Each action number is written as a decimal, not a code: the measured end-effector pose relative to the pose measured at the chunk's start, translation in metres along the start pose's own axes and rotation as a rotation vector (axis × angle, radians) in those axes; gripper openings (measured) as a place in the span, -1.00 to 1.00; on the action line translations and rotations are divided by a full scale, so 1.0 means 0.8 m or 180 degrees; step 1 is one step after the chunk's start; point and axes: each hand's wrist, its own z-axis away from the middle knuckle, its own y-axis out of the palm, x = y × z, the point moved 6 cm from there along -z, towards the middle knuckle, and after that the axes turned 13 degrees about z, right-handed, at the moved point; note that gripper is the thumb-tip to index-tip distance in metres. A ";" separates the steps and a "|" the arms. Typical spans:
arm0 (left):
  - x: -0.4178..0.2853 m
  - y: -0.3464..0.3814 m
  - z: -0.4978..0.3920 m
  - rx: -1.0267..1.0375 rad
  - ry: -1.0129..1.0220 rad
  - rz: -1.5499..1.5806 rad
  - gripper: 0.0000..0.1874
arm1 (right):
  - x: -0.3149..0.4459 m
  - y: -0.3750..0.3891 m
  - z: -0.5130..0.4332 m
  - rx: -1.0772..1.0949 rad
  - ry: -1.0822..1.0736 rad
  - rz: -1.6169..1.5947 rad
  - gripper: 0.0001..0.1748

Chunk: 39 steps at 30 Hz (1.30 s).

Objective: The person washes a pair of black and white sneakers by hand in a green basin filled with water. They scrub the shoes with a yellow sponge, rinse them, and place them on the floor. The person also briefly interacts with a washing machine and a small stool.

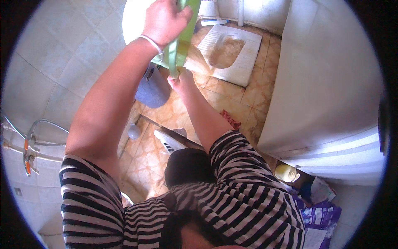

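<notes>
Tilted steeply, a green plastic basin is between my two hands. My left hand grips its upper edge, a pale band around the wrist. Lower down, my right hand is closed on the near end of the rim. Brownish water spills from the basin towards the white squat toilet, whose bowl holds churning, murky water. A blue-grey bucket stands on the floor below my left forearm. The basin's far end is cut off by the picture's top edge.
A white curtain or sheet hangs at the right. Pipes and a hose with orange-handled valves run along the left wall. A floor ridge crosses near my shoe. A pump bottle and purple packaging are at lower right.
</notes>
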 end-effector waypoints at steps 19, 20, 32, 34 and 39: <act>0.003 -0.276 0.280 -0.2116 -0.2764 0.1698 -0.73 | 0.000 -0.063 0.157 0.0798 0.0123 0.2815 -0.23; 0.003 -0.292 0.306 -0.2243 -0.2857 0.1903 -0.70 | 0.001 -0.061 0.152 0.0834 -0.0023 0.3210 -0.23; -0.039 -0.430 0.578 -0.3809 -0.3143 0.2132 -0.85 | -0.121 0.167 0.164 0.1978 -0.1444 0.6283 -0.51; -0.043 -0.433 0.607 -0.3924 -0.3142 0.2262 -0.88 | -0.160 0.247 0.208 0.2342 -0.1654 0.6462 -0.57; -0.049 -0.453 0.672 -0.4242 -0.3396 0.2241 -0.91 | -0.300 0.419 0.246 0.3321 -0.2607 0.5524 -0.50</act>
